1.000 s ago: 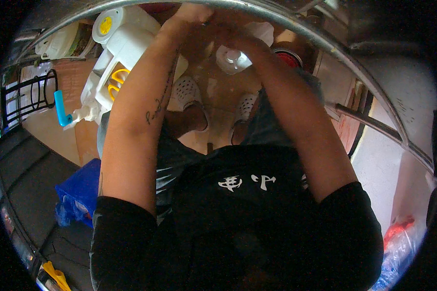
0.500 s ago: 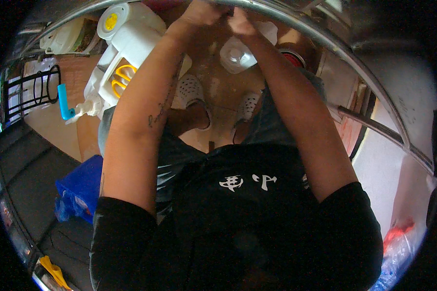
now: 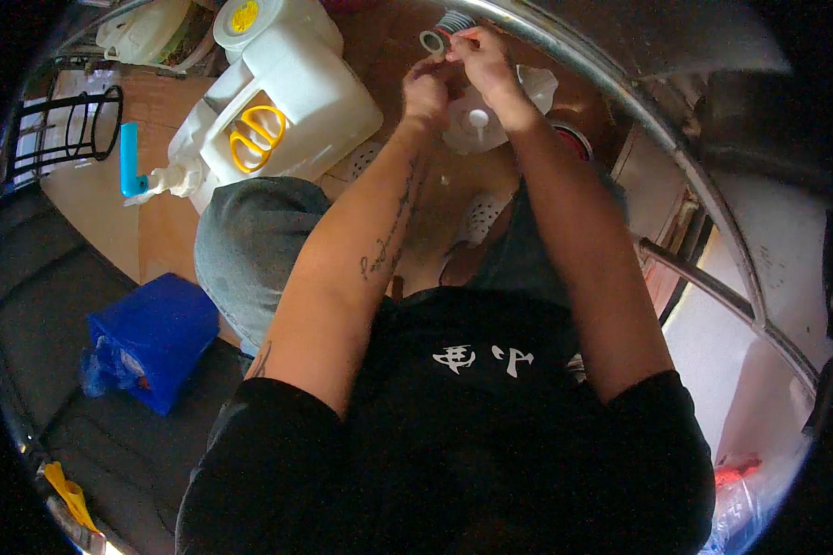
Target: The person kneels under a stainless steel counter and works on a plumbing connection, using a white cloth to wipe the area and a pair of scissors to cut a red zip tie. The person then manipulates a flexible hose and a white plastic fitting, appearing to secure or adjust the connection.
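At the far side, above the floor, my left hand (image 3: 428, 91) and my right hand (image 3: 484, 63) work close together, fingertips almost meeting. Both are closed in a pinch; what lies between the fingers is too small to make out. Right beside the fingertips is a pale ring (image 3: 432, 43), and behind it a grey ribbed piece (image 3: 455, 20) like a hose end. I cannot tell whether the fingers grip the ring or only touch it. Below the hands, partly covered by my right wrist, sits a clear plastic piece (image 3: 472, 134) resembling a cut bottle.
On the left stands a white jug (image 3: 329, 102) with a blue-handled tap (image 3: 130, 162) and yellow-handled scissors (image 3: 257, 139) at its grip. A blue bag (image 3: 162, 328) lies on a black padded seat (image 3: 28, 296). A curved metal rail (image 3: 652, 116) arches overhead to the right.
Both hands have come nearer, and the left has shifted right. The pale ring and ribbed piece now show beside the fingertips. More of the jug and blue bag is visible.
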